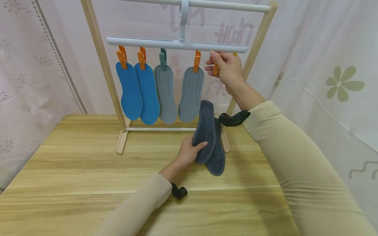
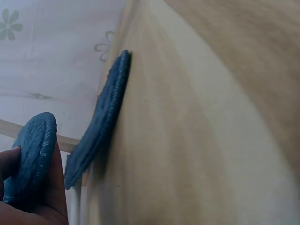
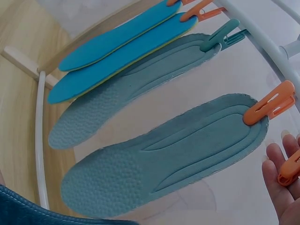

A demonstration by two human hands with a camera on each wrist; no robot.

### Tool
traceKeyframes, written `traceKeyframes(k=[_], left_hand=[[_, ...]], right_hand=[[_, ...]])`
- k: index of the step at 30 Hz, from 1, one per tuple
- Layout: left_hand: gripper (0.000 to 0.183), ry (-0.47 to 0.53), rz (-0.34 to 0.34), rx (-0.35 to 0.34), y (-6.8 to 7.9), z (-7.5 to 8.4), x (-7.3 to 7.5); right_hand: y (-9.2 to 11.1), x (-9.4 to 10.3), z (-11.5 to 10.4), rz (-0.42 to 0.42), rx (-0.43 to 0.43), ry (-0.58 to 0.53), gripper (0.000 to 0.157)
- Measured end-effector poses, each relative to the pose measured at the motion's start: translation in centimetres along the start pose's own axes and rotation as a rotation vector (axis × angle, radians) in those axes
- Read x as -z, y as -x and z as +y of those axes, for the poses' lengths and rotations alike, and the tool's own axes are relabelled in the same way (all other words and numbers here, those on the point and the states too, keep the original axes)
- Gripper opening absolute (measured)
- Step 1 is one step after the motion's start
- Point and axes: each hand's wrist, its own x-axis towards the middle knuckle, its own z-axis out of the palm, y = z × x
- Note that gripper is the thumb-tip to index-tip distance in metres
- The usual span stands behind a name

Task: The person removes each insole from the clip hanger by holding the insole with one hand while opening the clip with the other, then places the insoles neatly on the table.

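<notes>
My left hand (image 1: 187,151) grips one dark blue insole (image 1: 206,126), thumb over its face, and holds it raised in front of the rack. A second dark blue insole (image 1: 217,160) is on the table just behind it; the left wrist view shows this insole (image 2: 101,119) apart from the held one. Up at the hanger's right part, my right hand (image 1: 228,67) pinches an orange clothespin (image 1: 216,67) with nothing clipped in it. To its left a grey insole (image 1: 191,95) hangs from another orange clothespin (image 1: 197,62).
A white hanger (image 1: 147,42) hangs on a wooden rack (image 1: 101,55). Two blue insoles (image 1: 147,95) and another grey insole (image 1: 166,95) hang from it by clothespins. A yellow clothespin (image 1: 235,54) is partly hidden behind my right hand. The wooden table (image 1: 88,183) lies below.
</notes>
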Motion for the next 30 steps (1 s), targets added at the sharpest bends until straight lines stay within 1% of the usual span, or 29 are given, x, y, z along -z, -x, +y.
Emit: traceKeyframes(k=[3, 10, 12, 19, 26, 30], left_hand=[[0.028, -0.017, -0.013, 0.010, 0.2, -0.4, 0.2], [0.030, -0.055, -0.004, 0.086, 0.7, -0.6, 0.7], [0.030, -0.064, -0.011, 0.098, 0.8, -0.6, 0.9], [0.035, -0.087, -0.041, 0.107, 0.8, -1.0, 1.3], [0.036, -0.085, -0.059, 0.136, 0.6, -1.4, 1.4], [0.037, -0.121, -0.051, 0.154, 0.5, -1.5, 1.5]], right_hand=[[0.0, 0.0, 0.0, 0.000, 0.004, 0.005, 0.024], [-0.2, 0.1, 0.0, 0.000, 0.008, 0.004, 0.024], [-0.3, 0.2, 0.1, 0.002, 0.007, 0.001, 0.023], [-0.4, 0.3, 0.2, 0.000, 0.002, 0.012, 0.024], [-0.3, 0.1, 0.2, -0.008, 0.005, 0.006, 0.023], [-0.3, 0.1, 0.1, -0.011, 0.003, 0.007, 0.023]])
